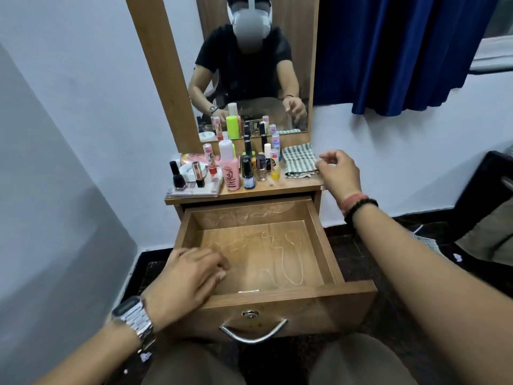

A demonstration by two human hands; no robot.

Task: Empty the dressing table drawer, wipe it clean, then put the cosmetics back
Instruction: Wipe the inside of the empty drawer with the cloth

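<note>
The pulled-out wooden drawer is seen at the centre of the frame, bare but for pale streaks on its bottom. The left hand is laid flat, fingers spread, over its lower-left corner. The cosmetics bottles and jars are crowded on the wooden table top above. At their right, the green checked cloth is neared by the loosely curled, unladen right hand.

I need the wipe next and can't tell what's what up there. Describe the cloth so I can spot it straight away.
Start at the mirror and drop to the dressing table top. At its right end, beside the right hand, lies the cloth. It is the only soft, folded, green-and-white checked thing; everything to its left is bottles and jars.
</note>
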